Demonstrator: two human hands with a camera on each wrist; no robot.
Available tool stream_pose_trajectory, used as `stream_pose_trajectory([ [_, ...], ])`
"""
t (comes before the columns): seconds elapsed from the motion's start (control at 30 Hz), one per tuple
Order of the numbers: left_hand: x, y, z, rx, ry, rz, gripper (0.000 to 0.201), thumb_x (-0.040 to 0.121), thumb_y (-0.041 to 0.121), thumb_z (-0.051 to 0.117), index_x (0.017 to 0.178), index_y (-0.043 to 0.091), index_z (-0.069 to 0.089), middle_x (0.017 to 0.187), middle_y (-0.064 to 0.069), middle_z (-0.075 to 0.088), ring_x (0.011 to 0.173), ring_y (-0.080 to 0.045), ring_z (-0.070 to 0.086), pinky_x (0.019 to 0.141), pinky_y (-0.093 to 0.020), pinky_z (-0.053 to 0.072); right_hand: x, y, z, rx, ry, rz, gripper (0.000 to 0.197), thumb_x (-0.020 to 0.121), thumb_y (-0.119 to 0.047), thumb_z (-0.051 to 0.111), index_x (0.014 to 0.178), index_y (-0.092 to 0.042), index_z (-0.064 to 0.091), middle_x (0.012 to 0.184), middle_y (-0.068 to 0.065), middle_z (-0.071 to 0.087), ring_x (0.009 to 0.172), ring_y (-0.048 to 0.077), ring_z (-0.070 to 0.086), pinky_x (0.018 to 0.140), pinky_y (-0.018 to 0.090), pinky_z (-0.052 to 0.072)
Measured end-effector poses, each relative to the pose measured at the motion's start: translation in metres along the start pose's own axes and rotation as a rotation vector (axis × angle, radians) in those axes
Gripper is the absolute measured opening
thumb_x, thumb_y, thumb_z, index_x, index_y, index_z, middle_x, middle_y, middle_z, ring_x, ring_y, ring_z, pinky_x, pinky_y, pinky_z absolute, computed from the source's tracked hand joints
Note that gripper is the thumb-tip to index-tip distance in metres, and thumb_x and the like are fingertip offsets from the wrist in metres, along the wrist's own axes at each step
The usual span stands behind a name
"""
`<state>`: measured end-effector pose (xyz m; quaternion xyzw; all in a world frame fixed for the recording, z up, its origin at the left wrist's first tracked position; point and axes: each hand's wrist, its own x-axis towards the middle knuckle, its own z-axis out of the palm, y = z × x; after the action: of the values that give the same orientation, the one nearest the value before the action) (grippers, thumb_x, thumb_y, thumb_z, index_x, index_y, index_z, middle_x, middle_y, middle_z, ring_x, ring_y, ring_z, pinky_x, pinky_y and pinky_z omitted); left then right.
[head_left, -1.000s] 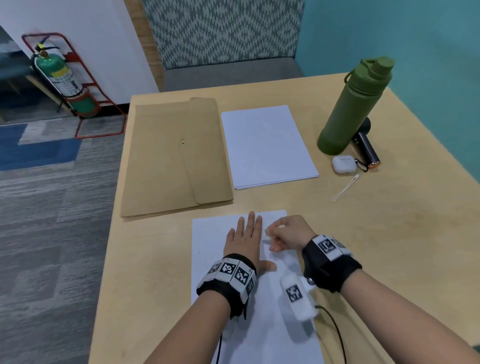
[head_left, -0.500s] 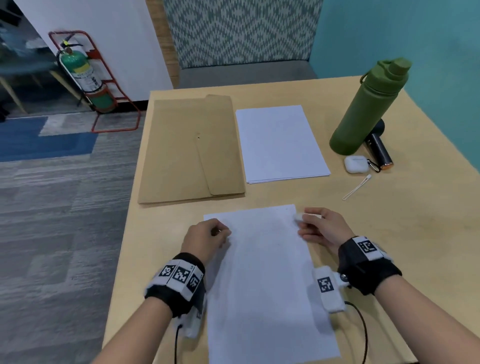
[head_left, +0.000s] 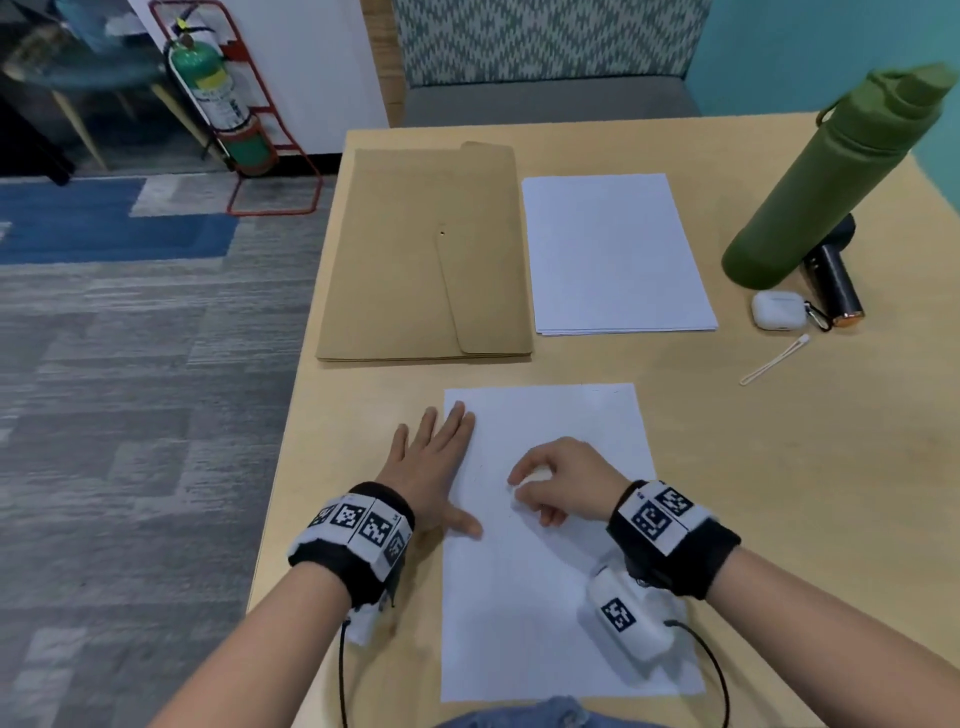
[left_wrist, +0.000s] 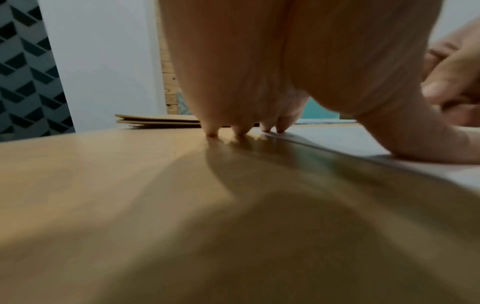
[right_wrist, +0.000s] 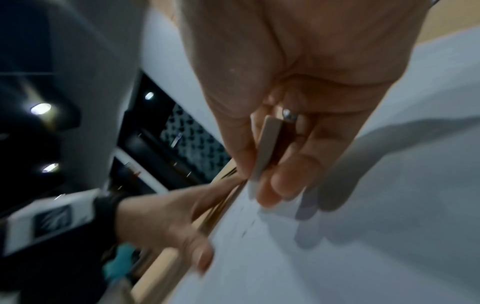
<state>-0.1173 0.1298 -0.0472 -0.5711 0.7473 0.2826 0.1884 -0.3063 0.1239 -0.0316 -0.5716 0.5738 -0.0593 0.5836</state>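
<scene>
A white sheet lies on the wooden table in front of me. My left hand lies flat with straight fingers across the sheet's left edge, some fingertips on the wood and the thumb on the paper. In the left wrist view its fingertips press down beside the sheet. My right hand hovers over the sheet's middle. It pinches a small flat white piece, whose tip points down at the paper.
Behind the sheet lie a brown envelope and a stack of white paper. At the far right stand a green bottle, a black cylinder, a white earbud case and a white loop strap. The table's left edge is close.
Half a second ago both hands were at the sheet's upper corners. Now the left hand lies flat on the left edge and the right hand has moved inward over the middle.
</scene>
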Motion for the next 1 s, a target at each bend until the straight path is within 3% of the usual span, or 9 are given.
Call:
stream_pose_trajectory([
  [0.17, 0.0, -0.001, 0.0, 0.018, -0.016, -0.002, 0.131, 0.067, 0.059, 0.072, 0.147, 0.017, -0.022, 0.154, 0.003, -0.03, 0.142, -0.024, -0.024, 0.113, -0.047, -0.013, 0.028, -0.017, -0.011, 0.111, 0.309, -0.003, 0.016, 0.08, -0.006, 0.062, 0.095, -0.007, 0.067, 0.056, 0.004, 0.06, 0.043, 0.013, 0.058, 0.052, 0.019, 0.053],
  [0.3, -0.001, 0.0, 0.0, 0.021, -0.014, -0.007, 0.131, 0.067, 0.06, 0.072, 0.147, 0.017, -0.022, 0.154, 0.002, -0.029, 0.142, -0.024, -0.024, 0.113, -0.047, -0.013, 0.005, -0.011, 0.017, -0.114, 0.095, -0.071, 0.017, 0.081, -0.012, 0.06, 0.096, -0.015, 0.067, 0.051, -0.01, 0.057, 0.042, 0.01, 0.057, 0.055, 0.015, 0.05],
  [0.4, -0.002, 0.001, 0.0, 0.031, -0.017, -0.001, 0.131, 0.067, 0.062, 0.071, 0.147, 0.016, -0.023, 0.154, 0.001, -0.03, 0.142, -0.024, -0.025, 0.113, -0.048, -0.013, -0.004, -0.008, 0.026, -0.164, -0.092, -0.055, 0.018, 0.079, -0.014, 0.063, 0.097, -0.013, 0.068, 0.045, -0.004, 0.058, 0.037, 0.006, 0.055, 0.054, 0.019, 0.053],
  [0.47, -0.003, 0.001, -0.001, 0.028, -0.023, 0.001, 0.13, 0.068, 0.06, 0.071, 0.147, 0.016, -0.023, 0.153, 0.001, -0.03, 0.142, -0.024, -0.025, 0.113, -0.048, -0.013, 0.012, -0.012, 0.015, -0.111, 0.012, -0.044, 0.018, 0.079, -0.013, 0.065, 0.096, -0.013, 0.068, 0.05, 0.003, 0.06, 0.037, 0.006, 0.055, 0.051, 0.016, 0.051],
  [0.6, -0.003, 0.001, -0.002, 0.026, -0.033, 0.0, 0.13, 0.068, 0.06, 0.071, 0.146, 0.017, -0.024, 0.153, 0.002, -0.031, 0.142, -0.023, -0.026, 0.113, -0.047, -0.014, 0.032, -0.018, 0.005, 0.039, 0.339, -0.037, 0.016, 0.081, -0.012, 0.063, 0.096, -0.008, 0.069, 0.053, -0.007, 0.059, 0.03, 0.003, 0.051, 0.046, 0.012, 0.048],
  [0.7, -0.002, 0.001, -0.001, 0.017, -0.034, -0.002, 0.131, 0.068, 0.06, 0.072, 0.146, 0.017, -0.024, 0.153, 0.003, -0.031, 0.141, -0.022, -0.027, 0.113, -0.047, -0.014, 0.005, -0.007, 0.027, -0.103, 0.15, -0.07, 0.015, 0.083, -0.014, 0.061, 0.095, -0.014, 0.068, 0.063, -0.007, 0.06, 0.032, 0.006, 0.052, 0.051, 0.017, 0.05],
  [0.77, -0.001, 0.001, -0.001, 0.008, -0.037, -0.003, 0.131, 0.068, 0.059, 0.072, 0.146, 0.018, -0.024, 0.153, 0.003, -0.032, 0.141, -0.022, -0.027, 0.113, -0.047, -0.015, -0.005, -0.004, 0.029, -0.152, 0.051, -0.061, 0.015, 0.081, -0.016, 0.062, 0.095, -0.015, 0.069, 0.045, -0.012, 0.056, 0.035, 0.009, 0.053, 0.05, 0.018, 0.051],
  [0.9, -0.001, 0.003, -0.001, 0.014, -0.042, -0.009, 0.13, 0.069, 0.059, 0.071, 0.145, 0.018, -0.026, 0.152, 0.003, -0.032, 0.141, -0.022, -0.028, 0.113, -0.047, -0.015, 0.023, -0.009, 0.003, -0.049, 0.27, -0.011, 0.016, 0.078, -0.016, 0.066, 0.094, -0.014, 0.069, 0.031, -0.013, 0.053, 0.036, 0.01, 0.055, 0.046, 0.013, 0.049],
  [1.0, -0.002, 0.002, -0.002, 0.019, -0.045, -0.008, 0.13, 0.069, 0.059, 0.071, 0.145, 0.018, -0.027, 0.152, 0.003, -0.033, 0.141, -0.022, -0.028, 0.112, -0.047, -0.015, 0.021, -0.008, 0.012, -0.001, 0.305, -0.026, 0.014, 0.081, -0.017, 0.063, 0.094, -0.013, 0.067, 0.048, -0.014, 0.055, 0.032, 0.007, 0.052, 0.044, 0.011, 0.046],
])
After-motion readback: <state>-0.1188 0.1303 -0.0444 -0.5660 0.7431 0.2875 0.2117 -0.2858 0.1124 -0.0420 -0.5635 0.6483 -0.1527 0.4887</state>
